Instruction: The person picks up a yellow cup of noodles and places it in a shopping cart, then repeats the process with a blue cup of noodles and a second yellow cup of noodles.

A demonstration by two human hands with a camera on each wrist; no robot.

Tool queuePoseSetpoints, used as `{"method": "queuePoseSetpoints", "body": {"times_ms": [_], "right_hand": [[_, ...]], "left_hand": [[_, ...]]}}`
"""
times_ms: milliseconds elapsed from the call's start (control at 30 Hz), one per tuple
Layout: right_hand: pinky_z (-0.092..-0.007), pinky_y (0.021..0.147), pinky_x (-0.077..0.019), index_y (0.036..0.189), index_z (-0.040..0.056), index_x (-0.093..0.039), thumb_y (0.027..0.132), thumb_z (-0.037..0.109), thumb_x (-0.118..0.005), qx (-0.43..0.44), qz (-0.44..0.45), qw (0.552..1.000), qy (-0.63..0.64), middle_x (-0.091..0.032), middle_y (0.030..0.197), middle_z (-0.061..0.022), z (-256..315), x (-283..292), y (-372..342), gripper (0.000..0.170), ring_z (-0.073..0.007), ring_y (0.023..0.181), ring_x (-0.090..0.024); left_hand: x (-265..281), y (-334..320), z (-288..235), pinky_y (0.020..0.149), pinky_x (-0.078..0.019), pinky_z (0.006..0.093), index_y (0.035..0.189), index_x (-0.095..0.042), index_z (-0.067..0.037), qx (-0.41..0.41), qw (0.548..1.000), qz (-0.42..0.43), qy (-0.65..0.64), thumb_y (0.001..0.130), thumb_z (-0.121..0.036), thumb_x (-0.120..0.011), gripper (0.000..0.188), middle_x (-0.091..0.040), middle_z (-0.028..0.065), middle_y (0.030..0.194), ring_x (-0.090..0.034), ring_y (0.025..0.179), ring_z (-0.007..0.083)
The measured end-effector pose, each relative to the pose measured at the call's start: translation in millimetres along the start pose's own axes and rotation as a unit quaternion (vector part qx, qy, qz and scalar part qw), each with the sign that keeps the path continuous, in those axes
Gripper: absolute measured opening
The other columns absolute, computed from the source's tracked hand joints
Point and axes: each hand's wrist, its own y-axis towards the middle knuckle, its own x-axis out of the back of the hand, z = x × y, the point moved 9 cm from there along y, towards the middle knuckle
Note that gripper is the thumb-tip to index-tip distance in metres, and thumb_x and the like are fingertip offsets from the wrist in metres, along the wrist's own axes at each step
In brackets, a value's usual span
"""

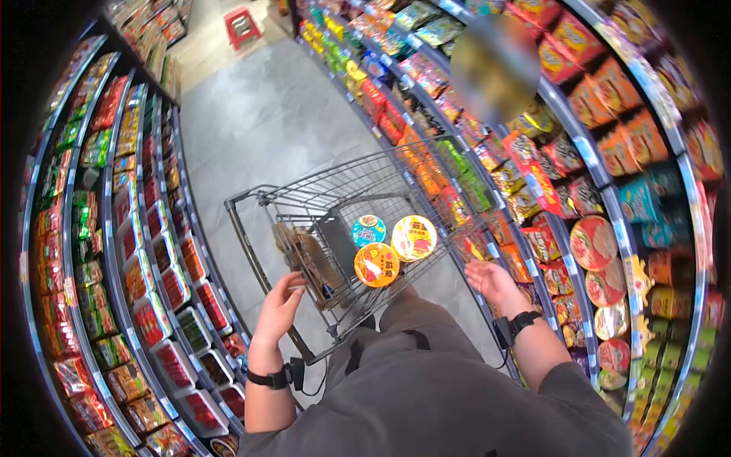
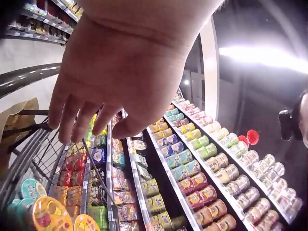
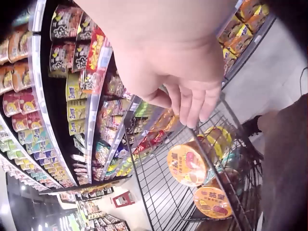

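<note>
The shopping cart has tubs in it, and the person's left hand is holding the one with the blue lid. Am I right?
Not quite: the left hand isn't holding the tub with the blue lid. The head view shows that hand empty and that tub in the shopping cart beside the other tubs. The rest is right.

Packed shop shelving flanks a grey floor (image 1: 236, 122) in the head view.
The left-hand shelves (image 1: 69, 289) hold bright packets (image 1: 55, 312) in many colours; the right-hand shelves (image 1: 585, 150) carry more bagged goods (image 1: 609, 90), with round-lidded tubs (image 1: 594, 242) among them. Toward the far end stands a red stand (image 1: 243, 29) (too small there to name more closely). In the left wrist view, rows of cups (image 2: 198, 196) fill sloping shelves, near a pale post (image 2: 210, 72) and a glaring strip light (image 2: 264, 57).
</note>
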Motion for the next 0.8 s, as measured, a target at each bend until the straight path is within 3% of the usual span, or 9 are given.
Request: {"method": "queuePoseSetpoints", "body": {"times_ms": [200,467,600,667,800], "right_hand": [[-0.0439,0.105,-0.0513,0.131,0.0022,-0.058,0.099,0.011,-0.052,0.019,-0.058,0.996,0.058,-0.066,0.131,-0.0177,-49,47,-83,0.034,-0.0302,0.122,-0.064],[-0.0448,0.105,-0.0515,0.13,0.0019,-0.06,0.099,0.011,-0.051,0.096,-0.087,0.981,0.145,-0.065,0.133,-0.0185,-68,99,-171,0.033,-0.0317,0.123,-0.064],[-0.0462,0.108,-0.0504,0.13,0.0006,-0.06,0.098,0.01,-0.051,0.144,-0.094,0.964,0.205,-0.065,0.132,-0.0188,-73,138,-211,0.034,-0.0331,0.124,-0.063],[-0.0462,0.107,-0.0508,0.129,0.0004,-0.06,0.098,0.009,-0.051,0.162,-0.103,0.955,0.225,-0.065,0.132,-0.0187,-77,162,-230,0.034,-0.033,0.124,-0.063],[-0.0457,0.104,-0.0513,0.129,0.0006,-0.061,0.097,0.01,-0.053,0.193,-0.12,0.94,0.253,-0.065,0.132,-0.0181,-85,215,-271,0.034,-0.0325,0.124,-0.063]], "left_hand": [[-26,-4,11,0.092,-0.0528,0.0316,0.14,-0.057,-0.003,-0.005,0.999,0.048,0.017,0.102,-0.009,-0.06,0.039,-0.069,0.0102,0.124,-0.067,0.106,0.0174],[-127,-2,-80,0.097,-0.0504,0.0309,0.145,-0.052,-0.003,-0.029,0.977,0.196,0.079,0.104,-0.01,-0.059,0.042,-0.067,0.0093,0.126,-0.061,0.114,0.0148],[-178,3,-123,0.098,-0.0504,0.031,0.147,-0.051,-0.003,-0.074,0.961,0.234,0.129,0.104,-0.01,-0.058,0.044,-0.067,0.0098,0.126,-0.062,0.113,0.016],[-206,8,-139,0.092,-0.0543,0.0318,0.145,-0.053,-0.003,-0.097,0.954,0.238,0.155,0.101,-0.008,-0.059,0.045,-0.069,0.0137,0.126,-0.067,0.11,0.0191],[-285,15,-166,0.091,-0.0545,0.0323,0.145,-0.053,-0.004,-0.085,0.944,0.271,0.167,0.101,-0.007,-0.059,0.044,-0.069,0.0136,0.126,-0.068,0.107,0.0198]]}}
